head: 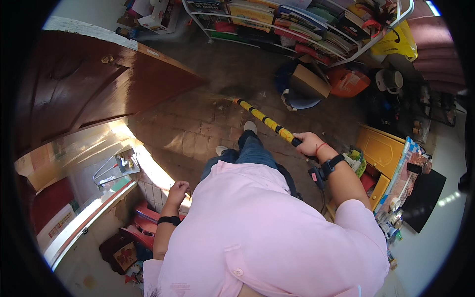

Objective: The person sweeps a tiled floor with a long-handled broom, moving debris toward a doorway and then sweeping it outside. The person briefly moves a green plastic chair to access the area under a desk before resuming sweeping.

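My right hand [308, 143] grips the near end of a long handle [264, 119] wrapped in yellow and black tape. The handle slants away from me to the upper left, above the brick floor [193, 139]. Thin, pale bristles seem to fan out at its far end, blurred against the dark floor. My left hand [180, 190] hangs at my left side with its fingers curled, and I see nothing held in it. Both my wrists carry black bands, and my shoes show on the floor below the handle.
A brown wooden door [89, 89] stands at the upper left. A white wire rack [237, 16] of books spans the top. A cardboard box [310, 83] in a dark container and an orange bag [349, 81] lie beyond the handle. Right is a yellow cabinet [380, 150]; lower left, red chairs [144, 222].
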Tool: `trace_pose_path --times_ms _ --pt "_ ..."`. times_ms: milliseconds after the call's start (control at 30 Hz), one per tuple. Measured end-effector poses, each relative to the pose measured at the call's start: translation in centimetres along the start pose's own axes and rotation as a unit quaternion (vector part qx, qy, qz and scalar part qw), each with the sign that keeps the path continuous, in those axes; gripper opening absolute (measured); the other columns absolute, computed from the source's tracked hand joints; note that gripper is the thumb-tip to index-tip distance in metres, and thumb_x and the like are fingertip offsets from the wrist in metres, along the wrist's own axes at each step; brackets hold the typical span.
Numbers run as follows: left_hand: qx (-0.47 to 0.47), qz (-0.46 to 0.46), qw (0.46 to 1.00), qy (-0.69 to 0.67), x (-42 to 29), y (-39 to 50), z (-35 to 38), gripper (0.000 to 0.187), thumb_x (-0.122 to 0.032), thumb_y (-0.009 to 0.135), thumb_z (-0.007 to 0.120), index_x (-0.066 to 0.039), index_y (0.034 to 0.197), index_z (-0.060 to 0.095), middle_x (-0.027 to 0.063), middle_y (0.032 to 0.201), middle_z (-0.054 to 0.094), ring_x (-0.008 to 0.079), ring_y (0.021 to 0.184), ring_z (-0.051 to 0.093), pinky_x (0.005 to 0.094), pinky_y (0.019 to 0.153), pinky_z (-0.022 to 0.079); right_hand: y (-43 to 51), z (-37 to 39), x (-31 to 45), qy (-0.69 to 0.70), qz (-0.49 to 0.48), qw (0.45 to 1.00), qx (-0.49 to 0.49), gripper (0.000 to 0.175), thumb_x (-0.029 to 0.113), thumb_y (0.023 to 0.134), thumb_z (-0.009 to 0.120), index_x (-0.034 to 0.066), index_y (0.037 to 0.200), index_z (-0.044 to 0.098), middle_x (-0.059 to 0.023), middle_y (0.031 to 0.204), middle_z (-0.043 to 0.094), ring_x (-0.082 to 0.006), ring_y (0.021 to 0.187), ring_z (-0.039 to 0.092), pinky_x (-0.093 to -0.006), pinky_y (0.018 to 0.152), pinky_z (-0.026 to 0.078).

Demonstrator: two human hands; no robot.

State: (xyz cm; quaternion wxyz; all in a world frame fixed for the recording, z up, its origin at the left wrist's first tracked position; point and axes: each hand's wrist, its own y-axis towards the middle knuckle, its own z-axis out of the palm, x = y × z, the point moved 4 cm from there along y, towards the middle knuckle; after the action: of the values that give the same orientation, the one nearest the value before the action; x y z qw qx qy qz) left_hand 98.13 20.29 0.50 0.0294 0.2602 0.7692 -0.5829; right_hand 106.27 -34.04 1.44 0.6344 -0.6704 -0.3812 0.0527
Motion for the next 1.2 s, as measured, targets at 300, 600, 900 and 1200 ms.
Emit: trace_pose_path --times_ms 300,600,900,1200 --pt "-0.01 -0.042 0.999 0.034 1.0 -0.6 -1.4 0.025 -0.026 0.091 0.059 -0.006 0.106 0.06 0.0041 0.096 0.066 0.0146 0.089 0.064 0.0302 0.07 0.047 1.4 -2.9 4.9 -0.11 -0.02 0.992 -0.066 0.059 0.005 0.076 0.056 0.0049 0.135 0.05 -0.0159 0.075 0.065 -0.0235 0.059 0.065 -0.0329 0.054 0.05" --pt "-0.103 0.155 0.982 0.003 -11.4 -0.3 -7.5 0.026 -0.022 0.092 0.06 -0.003 0.111 0.059 0.0056 0.101 0.065 0.0163 0.093 0.064 0.0288 0.081 0.047 6.2 4.2 3.7 -0.123 -0.013 0.992 0.035 0.054 0.011 0.069 0.063 0.0091 0.123 0.062 -0.0174 0.093 0.068 -0.0258 0.081 0.068 -0.0344 0.072 0.053" --pt "-0.212 0.388 0.881 -0.166 -33.4 -2.4 -14.8 0.043 -0.024 0.089 0.065 -0.006 0.125 0.051 0.0049 0.126 0.053 0.0174 0.124 0.044 0.0393 0.105 0.03 -5.3 -0.9 -0.3 0.073 0.027 0.996 -0.051 0.063 0.01 0.07 0.064 0.0095 0.133 0.055 -0.0139 0.083 0.066 -0.0197 0.072 0.065 -0.0311 0.068 0.051" --pt "-0.157 0.359 0.837 -0.383 -44.1 -2.7 -16.5 0.039 -0.021 0.089 0.064 -0.008 0.124 0.054 0.007 0.126 0.055 0.0215 0.123 0.047 0.0427 0.106 0.03 9.7 -6.6 5.7 -0.064 0.072 0.983 -0.157 0.046 0.009 0.08 0.057 0.0007 0.125 0.055 -0.0233 0.105 0.066 -0.0319 0.093 0.068 -0.0374 0.077 0.054"
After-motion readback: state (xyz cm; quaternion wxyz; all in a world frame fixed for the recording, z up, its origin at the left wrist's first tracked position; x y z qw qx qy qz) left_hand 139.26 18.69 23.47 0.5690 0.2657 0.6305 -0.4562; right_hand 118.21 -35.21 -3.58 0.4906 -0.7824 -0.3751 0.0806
